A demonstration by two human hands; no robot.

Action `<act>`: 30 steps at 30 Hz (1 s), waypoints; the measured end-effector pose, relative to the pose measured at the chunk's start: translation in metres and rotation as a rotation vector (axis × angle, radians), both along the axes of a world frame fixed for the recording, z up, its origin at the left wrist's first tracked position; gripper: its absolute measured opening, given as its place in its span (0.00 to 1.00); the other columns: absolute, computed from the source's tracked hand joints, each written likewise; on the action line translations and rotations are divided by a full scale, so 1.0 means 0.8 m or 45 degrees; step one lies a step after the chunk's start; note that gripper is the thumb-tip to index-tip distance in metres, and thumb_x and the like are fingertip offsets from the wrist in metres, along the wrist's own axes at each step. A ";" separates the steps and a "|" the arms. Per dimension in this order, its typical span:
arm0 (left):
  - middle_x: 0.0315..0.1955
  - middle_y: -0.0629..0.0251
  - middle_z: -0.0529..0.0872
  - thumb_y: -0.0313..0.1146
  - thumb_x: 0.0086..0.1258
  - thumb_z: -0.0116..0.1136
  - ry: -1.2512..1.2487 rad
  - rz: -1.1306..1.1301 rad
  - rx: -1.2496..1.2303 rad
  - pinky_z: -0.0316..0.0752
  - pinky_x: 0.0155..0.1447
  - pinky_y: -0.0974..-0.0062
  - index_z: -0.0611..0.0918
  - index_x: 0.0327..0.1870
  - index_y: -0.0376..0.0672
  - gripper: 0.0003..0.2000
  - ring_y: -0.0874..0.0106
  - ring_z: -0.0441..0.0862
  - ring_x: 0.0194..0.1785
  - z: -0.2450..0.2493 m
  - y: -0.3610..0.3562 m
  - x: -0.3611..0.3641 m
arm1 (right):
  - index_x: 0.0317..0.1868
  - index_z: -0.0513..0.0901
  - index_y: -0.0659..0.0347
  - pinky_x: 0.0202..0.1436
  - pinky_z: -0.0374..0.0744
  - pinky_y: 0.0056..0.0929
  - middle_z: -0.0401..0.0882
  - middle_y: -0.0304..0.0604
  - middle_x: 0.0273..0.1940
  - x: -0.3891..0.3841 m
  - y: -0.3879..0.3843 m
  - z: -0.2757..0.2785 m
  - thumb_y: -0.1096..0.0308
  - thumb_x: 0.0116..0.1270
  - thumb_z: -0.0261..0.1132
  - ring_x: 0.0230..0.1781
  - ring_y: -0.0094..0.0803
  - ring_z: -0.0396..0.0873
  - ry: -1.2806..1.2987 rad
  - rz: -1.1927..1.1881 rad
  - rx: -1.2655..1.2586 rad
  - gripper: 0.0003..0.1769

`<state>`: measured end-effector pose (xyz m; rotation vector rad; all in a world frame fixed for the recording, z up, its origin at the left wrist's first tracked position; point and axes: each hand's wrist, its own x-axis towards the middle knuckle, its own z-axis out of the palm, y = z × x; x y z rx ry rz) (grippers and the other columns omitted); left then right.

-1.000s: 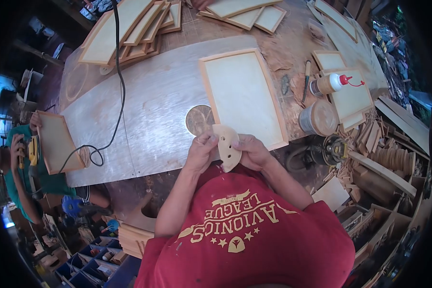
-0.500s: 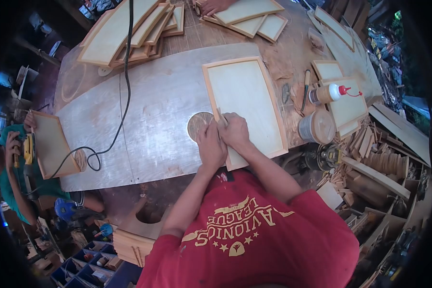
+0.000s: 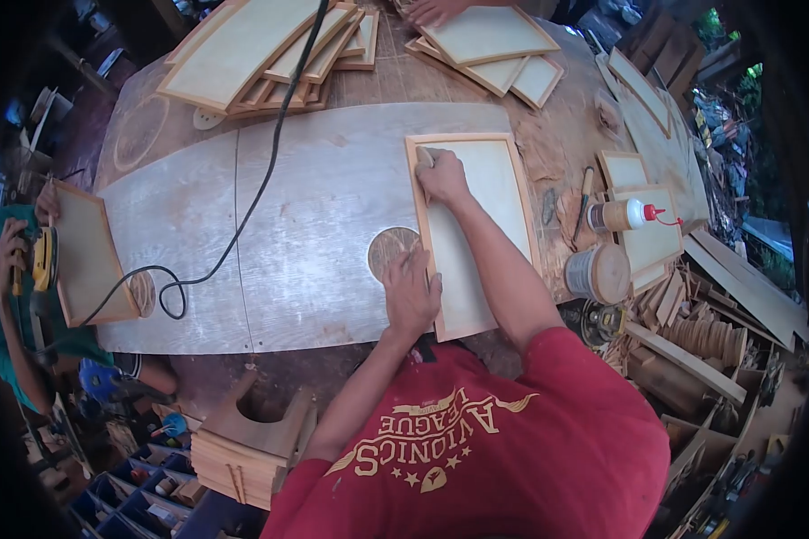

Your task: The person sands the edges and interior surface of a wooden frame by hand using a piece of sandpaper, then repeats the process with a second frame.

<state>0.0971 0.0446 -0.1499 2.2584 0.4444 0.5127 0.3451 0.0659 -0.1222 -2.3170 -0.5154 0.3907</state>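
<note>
A shallow wooden tray-like panel (image 3: 481,234) with a raised rim lies in front of me on a large grey sheet (image 3: 306,225). My right hand (image 3: 444,177) is closed near the far left corner of the panel, against its left rim. A small pale piece (image 3: 425,158), perhaps of wood, sticks out of that grip; most of it is hidden by the fingers. Lower down, my left hand (image 3: 412,295) rests at the near part of the same rim with fingers stretched out, partly over the round hole (image 3: 389,251) in the sheet.
Framed panels (image 3: 234,58) are piled at the back left, others (image 3: 485,36) under another person's hand. At left a person holds a yellow sander (image 3: 45,256) by a panel; a black cable (image 3: 270,171) crosses the sheet. A glue bottle (image 3: 616,215) and tub (image 3: 598,273) stand right.
My right hand has slid away from me along the left rim to the far corner with the small piece. My left hand has separated from it and spread its fingers. The view has shifted slightly.
</note>
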 end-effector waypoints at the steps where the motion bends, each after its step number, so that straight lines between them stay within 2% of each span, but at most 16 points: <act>1: 0.67 0.47 0.79 0.34 0.69 0.65 0.007 0.006 0.024 0.61 0.76 0.46 0.75 0.69 0.37 0.28 0.46 0.69 0.72 0.001 0.001 0.001 | 0.47 0.89 0.71 0.44 0.87 0.45 0.89 0.63 0.34 0.007 0.006 0.000 0.64 0.63 0.66 0.35 0.52 0.91 0.019 -0.008 -0.007 0.18; 4: 0.68 0.48 0.80 0.36 0.70 0.65 0.018 0.021 0.073 0.61 0.75 0.47 0.75 0.69 0.37 0.27 0.48 0.71 0.71 0.003 0.001 -0.001 | 0.43 0.87 0.77 0.36 0.87 0.43 0.87 0.62 0.29 0.019 0.011 -0.005 0.66 0.64 0.65 0.26 0.46 0.89 0.029 0.024 -0.049 0.19; 7: 0.68 0.48 0.81 0.36 0.69 0.65 -0.020 0.029 0.059 0.61 0.75 0.47 0.75 0.69 0.38 0.27 0.48 0.72 0.71 0.004 0.000 0.001 | 0.41 0.86 0.81 0.30 0.85 0.40 0.87 0.57 0.29 0.025 0.008 -0.008 0.69 0.63 0.64 0.24 0.41 0.87 0.033 0.055 -0.002 0.17; 10: 0.68 0.49 0.81 0.36 0.69 0.65 -0.030 0.032 0.034 0.61 0.75 0.48 0.76 0.68 0.38 0.27 0.48 0.72 0.70 0.003 0.001 -0.003 | 0.42 0.87 0.79 0.27 0.82 0.37 0.86 0.51 0.29 0.035 0.003 0.003 0.72 0.62 0.64 0.22 0.38 0.84 0.410 0.031 0.208 0.15; 11: 0.68 0.49 0.81 0.36 0.69 0.65 -0.030 0.035 0.031 0.61 0.75 0.48 0.76 0.68 0.38 0.27 0.48 0.72 0.70 0.002 0.001 -0.002 | 0.43 0.88 0.76 0.29 0.81 0.37 0.85 0.48 0.31 0.044 0.001 -0.014 0.74 0.61 0.64 0.25 0.37 0.83 0.363 0.028 0.132 0.14; 14: 0.67 0.49 0.81 0.37 0.69 0.65 -0.033 0.041 0.007 0.62 0.74 0.49 0.77 0.66 0.39 0.25 0.49 0.72 0.70 0.006 0.003 0.000 | 0.43 0.87 0.76 0.34 0.82 0.37 0.86 0.46 0.32 0.022 -0.009 -0.003 0.74 0.61 0.64 0.30 0.35 0.84 0.177 0.071 0.191 0.14; 17: 0.67 0.49 0.80 0.37 0.69 0.65 -0.039 0.044 -0.008 0.62 0.74 0.48 0.79 0.64 0.39 0.24 0.48 0.71 0.71 0.007 0.001 -0.002 | 0.44 0.88 0.74 0.37 0.82 0.36 0.86 0.46 0.34 0.025 -0.006 0.019 0.74 0.60 0.64 0.33 0.33 0.83 0.419 0.097 0.080 0.15; 20: 0.68 0.51 0.80 0.37 0.69 0.65 -0.050 0.046 0.046 0.62 0.74 0.49 0.79 0.63 0.40 0.23 0.49 0.71 0.70 0.006 0.002 -0.001 | 0.45 0.89 0.74 0.39 0.83 0.37 0.89 0.53 0.35 0.048 0.009 -0.006 0.71 0.61 0.64 0.34 0.38 0.87 0.301 0.038 0.023 0.16; 23: 0.68 0.51 0.80 0.37 0.69 0.65 -0.049 0.047 0.049 0.63 0.73 0.49 0.80 0.62 0.42 0.21 0.50 0.72 0.70 0.002 0.002 0.001 | 0.41 0.87 0.79 0.33 0.87 0.45 0.87 0.69 0.33 0.008 0.028 0.036 0.68 0.63 0.63 0.33 0.55 0.91 0.024 -0.050 -0.012 0.17; 26: 0.68 0.51 0.80 0.37 0.68 0.65 -0.053 0.044 0.034 0.63 0.73 0.49 0.81 0.59 0.43 0.19 0.50 0.73 0.70 0.004 0.001 -0.002 | 0.41 0.88 0.76 0.40 0.87 0.49 0.88 0.69 0.35 -0.002 0.022 0.045 0.67 0.64 0.63 0.37 0.58 0.91 0.239 -0.058 -0.208 0.17; 29: 0.68 0.51 0.81 0.37 0.68 0.65 -0.045 0.044 0.071 0.63 0.72 0.48 0.82 0.56 0.43 0.17 0.50 0.72 0.70 -0.002 0.002 0.003 | 0.41 0.88 0.74 0.46 0.86 0.52 0.88 0.70 0.39 0.000 0.009 -0.003 0.66 0.65 0.63 0.41 0.62 0.89 -0.121 0.026 0.022 0.17; 30: 0.68 0.51 0.81 0.37 0.68 0.66 -0.030 0.043 0.088 0.63 0.72 0.48 0.82 0.55 0.43 0.17 0.50 0.72 0.70 -0.005 0.000 0.002 | 0.41 0.88 0.74 0.47 0.86 0.53 0.87 0.70 0.39 0.004 0.015 0.005 0.66 0.65 0.63 0.43 0.63 0.89 -0.054 -0.004 -0.034 0.17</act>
